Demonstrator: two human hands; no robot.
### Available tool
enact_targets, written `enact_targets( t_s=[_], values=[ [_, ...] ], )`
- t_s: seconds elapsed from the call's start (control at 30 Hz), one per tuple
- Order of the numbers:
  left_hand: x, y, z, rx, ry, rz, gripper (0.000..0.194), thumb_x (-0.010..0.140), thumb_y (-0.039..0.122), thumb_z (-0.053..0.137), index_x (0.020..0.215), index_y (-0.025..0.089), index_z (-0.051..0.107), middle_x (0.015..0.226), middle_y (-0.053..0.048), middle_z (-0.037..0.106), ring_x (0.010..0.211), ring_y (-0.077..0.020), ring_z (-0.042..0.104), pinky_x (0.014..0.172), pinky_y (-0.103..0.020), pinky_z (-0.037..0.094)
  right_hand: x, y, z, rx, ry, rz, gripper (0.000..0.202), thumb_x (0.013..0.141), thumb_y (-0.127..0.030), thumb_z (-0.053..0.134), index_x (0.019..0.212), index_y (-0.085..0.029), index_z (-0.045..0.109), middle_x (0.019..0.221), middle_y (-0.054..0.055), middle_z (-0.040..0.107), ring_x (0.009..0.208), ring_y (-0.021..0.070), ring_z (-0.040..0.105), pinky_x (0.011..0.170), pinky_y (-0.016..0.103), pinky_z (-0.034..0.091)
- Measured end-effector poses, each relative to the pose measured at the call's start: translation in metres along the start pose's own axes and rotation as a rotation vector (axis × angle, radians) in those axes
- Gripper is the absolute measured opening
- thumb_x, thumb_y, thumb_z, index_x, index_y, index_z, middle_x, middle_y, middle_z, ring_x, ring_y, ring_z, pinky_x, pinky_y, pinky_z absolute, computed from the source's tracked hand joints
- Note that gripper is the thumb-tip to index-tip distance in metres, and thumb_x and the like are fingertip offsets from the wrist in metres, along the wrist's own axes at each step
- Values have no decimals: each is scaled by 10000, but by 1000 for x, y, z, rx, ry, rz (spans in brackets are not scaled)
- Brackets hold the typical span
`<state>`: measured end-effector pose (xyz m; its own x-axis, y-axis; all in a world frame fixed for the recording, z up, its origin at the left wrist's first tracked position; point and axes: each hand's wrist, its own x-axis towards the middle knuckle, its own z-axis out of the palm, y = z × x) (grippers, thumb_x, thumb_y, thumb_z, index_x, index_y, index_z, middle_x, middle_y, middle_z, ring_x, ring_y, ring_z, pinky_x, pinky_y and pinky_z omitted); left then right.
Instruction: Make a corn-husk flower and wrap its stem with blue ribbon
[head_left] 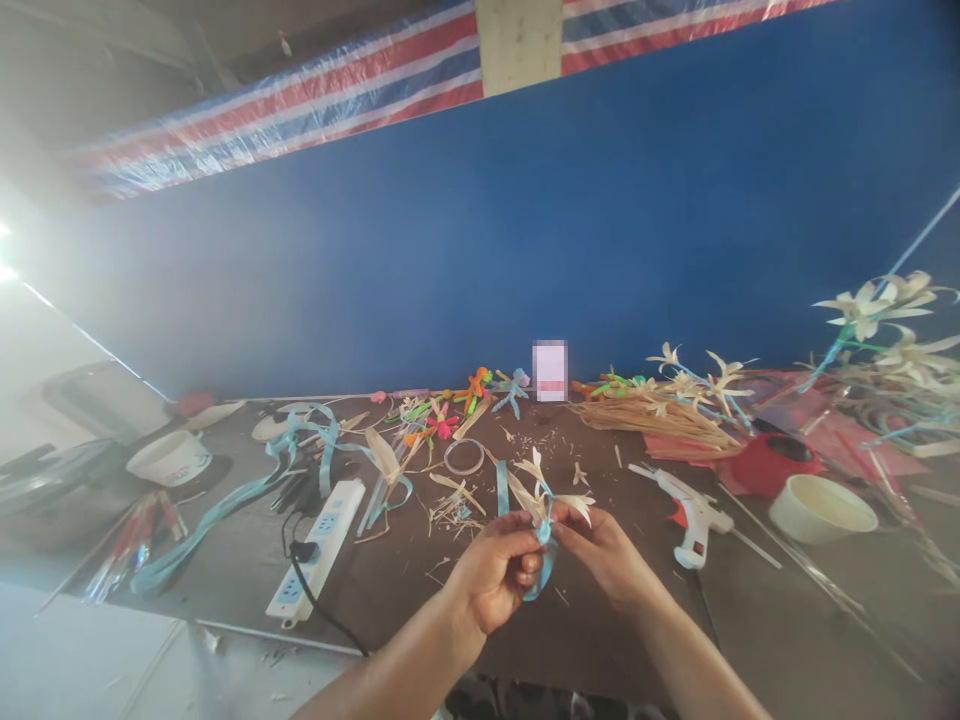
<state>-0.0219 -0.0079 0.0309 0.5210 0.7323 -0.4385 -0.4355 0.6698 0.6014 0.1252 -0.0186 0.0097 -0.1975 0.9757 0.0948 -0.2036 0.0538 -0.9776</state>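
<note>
Close together above the table, both hands are closed around one handmade flower [534, 478] with pale petals that look like dried husk. My left hand [491, 570] grips it at the base of the petals, fingers curled. At the same stem, the fingertips of my right hand [609, 555] pinch the flower where light blue ribbon wraps it. A loop of this blue ribbon [541, 582] hangs below the fingers. Behind the left hand, a flat blue strip [502, 485] reaches up the table. The exact grip of the fingertips is partly hidden.
To the right lie a white glue gun [694, 520] and a cream bowl [823, 508]. On the left are a power strip [316, 550], long blue ribbon [217, 530] and a white bowl [169, 460]. Husk scraps [457, 505] and colourful small figures [476, 388] lie farther back.
</note>
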Motion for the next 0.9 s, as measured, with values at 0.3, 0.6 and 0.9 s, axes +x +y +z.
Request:
enact_targets(
  t_s=[0.3,0.6,0.9],
  values=[
    [0,-1,7,107,24,108,184,581,114,608,761,101,572,531,11,475,411,-23,343,383,-149,165,-1,-10,3,-141,32,22,192,770,-296,478,651,-152,521,562,-31,502,544,106,464,545,206,363],
    [2,0,10,126,49,139,151,570,118,593,718,89,604,524,12,476,413,-25,336,398,-155,180,0,-9,4,-173,74,61,189,758,-277,469,607,-165,488,541,-40,470,474,91,450,482,198,355],
    [1,2,11,172,73,210,159,586,115,581,735,80,625,576,-21,541,435,-28,384,427,-156,238,1,-4,-1,-189,79,83,198,757,-305,474,621,-161,495,494,-41,490,459,96,456,477,204,357]
  ],
)
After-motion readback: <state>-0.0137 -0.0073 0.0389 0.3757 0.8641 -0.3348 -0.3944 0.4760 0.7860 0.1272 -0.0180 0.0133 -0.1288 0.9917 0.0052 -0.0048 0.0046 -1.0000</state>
